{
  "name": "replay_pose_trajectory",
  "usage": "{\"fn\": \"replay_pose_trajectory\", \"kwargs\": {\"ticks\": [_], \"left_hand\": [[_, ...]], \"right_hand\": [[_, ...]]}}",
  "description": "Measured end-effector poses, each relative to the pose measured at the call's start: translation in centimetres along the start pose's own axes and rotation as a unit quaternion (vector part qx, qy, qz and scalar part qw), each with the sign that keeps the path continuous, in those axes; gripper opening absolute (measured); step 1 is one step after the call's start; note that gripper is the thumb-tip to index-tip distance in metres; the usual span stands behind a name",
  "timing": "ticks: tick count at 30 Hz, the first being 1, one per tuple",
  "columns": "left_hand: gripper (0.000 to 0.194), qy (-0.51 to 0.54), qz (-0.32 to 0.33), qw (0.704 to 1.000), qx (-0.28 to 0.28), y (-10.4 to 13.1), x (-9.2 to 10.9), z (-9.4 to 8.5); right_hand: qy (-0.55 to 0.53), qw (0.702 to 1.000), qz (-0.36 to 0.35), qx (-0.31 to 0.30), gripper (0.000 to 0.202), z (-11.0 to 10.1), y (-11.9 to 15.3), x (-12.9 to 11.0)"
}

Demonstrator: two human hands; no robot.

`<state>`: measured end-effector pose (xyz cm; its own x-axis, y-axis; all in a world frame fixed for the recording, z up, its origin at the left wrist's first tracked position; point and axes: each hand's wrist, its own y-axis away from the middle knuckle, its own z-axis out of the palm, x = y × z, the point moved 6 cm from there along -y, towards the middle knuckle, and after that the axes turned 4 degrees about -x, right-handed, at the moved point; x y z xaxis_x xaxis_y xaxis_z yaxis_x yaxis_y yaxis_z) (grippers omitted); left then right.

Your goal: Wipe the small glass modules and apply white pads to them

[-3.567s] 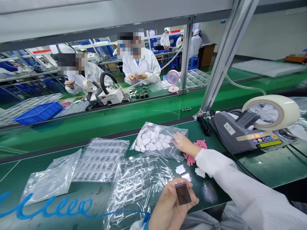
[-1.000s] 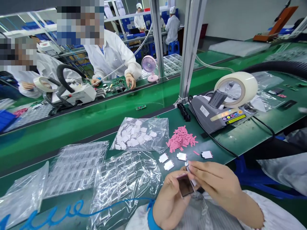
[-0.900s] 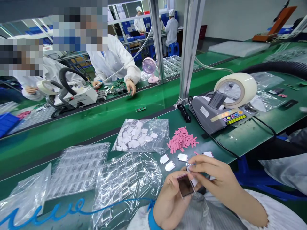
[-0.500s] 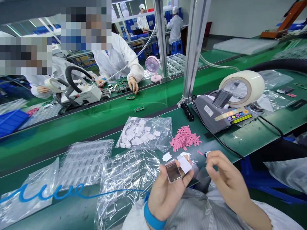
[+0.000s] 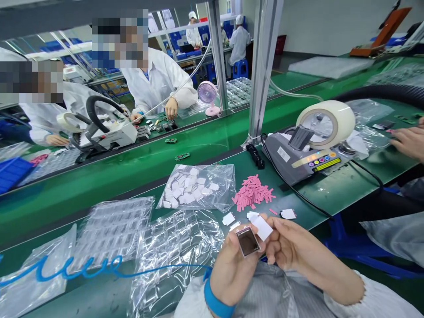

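The pile of pink strips (image 5: 252, 194) on the table (image 5: 99, 291) serves as the landmark. Nearer the wearer than this pile, the left hand (image 5: 236, 269) grips a framed dark square (image 5: 247, 243) by its edges between thumb and fingers, the dark face turned up toward the head camera. The square lies at the fingertips of that hand, raised and tilted, on the near side of the pile and slightly left of it.

Just beside the square's right edge is a white card (image 5: 263, 228), also on the near side of the pile. The right hand (image 5: 298, 247), near and right of the pile, has bent fingers meeting the card's right edge; whether they pinch it or only touch it, I cannot tell. The fingers of the left hand reach in behind the card, partly hidden.

Small white tabbed pieces (image 5: 228, 218) lie to the near left of the pile, and another white piece (image 5: 287, 214) to its near right. A clear bag of white cards (image 5: 188, 187) sits directly left of the pile. Farther left are clear plastic trays (image 5: 115, 229). Beyond the pile stands a black block (image 5: 255, 157), and to its far right a grey tape dispenser (image 5: 286, 154).
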<state>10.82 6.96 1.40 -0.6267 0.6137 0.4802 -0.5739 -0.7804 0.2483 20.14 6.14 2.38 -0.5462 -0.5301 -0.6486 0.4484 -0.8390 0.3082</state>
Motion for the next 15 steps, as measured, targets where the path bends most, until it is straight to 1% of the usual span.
{"fn": "replay_pose_trajectory", "kwargs": {"ticks": [2,5,8,10,11,12,13,14,15], "left_hand": [[0.044,0.010,0.010,1.000,-0.012,-0.1,-0.2,0.0],[0.043,0.035,0.017,0.999,-0.019,-0.1,-0.2,0.1],[0.044,0.059,0.005,0.998,-0.020,-0.1,0.2,0.4],[0.043,0.076,-0.026,0.997,-0.020,0.0,0.2,0.6],[0.043,0.083,-0.050,0.995,-0.019,0.1,0.1,0.7],[0.043,0.090,-0.077,0.993,-0.016,0.2,-0.2,0.7],[0.044,0.095,-0.104,0.990,-0.013,0.3,-0.6,0.7],[0.045,0.097,-0.126,0.987,-0.009,0.4,-1.0,0.7],[0.047,0.097,-0.142,0.985,-0.004,0.5,-1.4,0.7]], "right_hand": [[-0.050,0.999,0.013,-0.007,0.025,0.5,-0.1,0.1],[-0.073,0.997,0.009,0.002,0.019,0.2,-0.3,0.5],[-0.015,0.999,-0.027,0.017,0.017,-0.7,0.0,0.2],[0.069,0.991,-0.098,0.054,0.018,-1.8,0.5,-1.2],[0.127,0.977,-0.152,0.080,0.017,-2.3,0.9,-2.4],[0.196,0.952,-0.212,0.104,0.016,-2.5,1.5,-3.9],[0.276,0.916,-0.268,0.114,0.014,-2.3,2.0,-5.4],[0.362,0.872,-0.314,0.103,0.013,-1.6,2.5,-6.7],[0.448,0.823,-0.343,0.071,0.013,-0.5,2.8,-7.6]]}}
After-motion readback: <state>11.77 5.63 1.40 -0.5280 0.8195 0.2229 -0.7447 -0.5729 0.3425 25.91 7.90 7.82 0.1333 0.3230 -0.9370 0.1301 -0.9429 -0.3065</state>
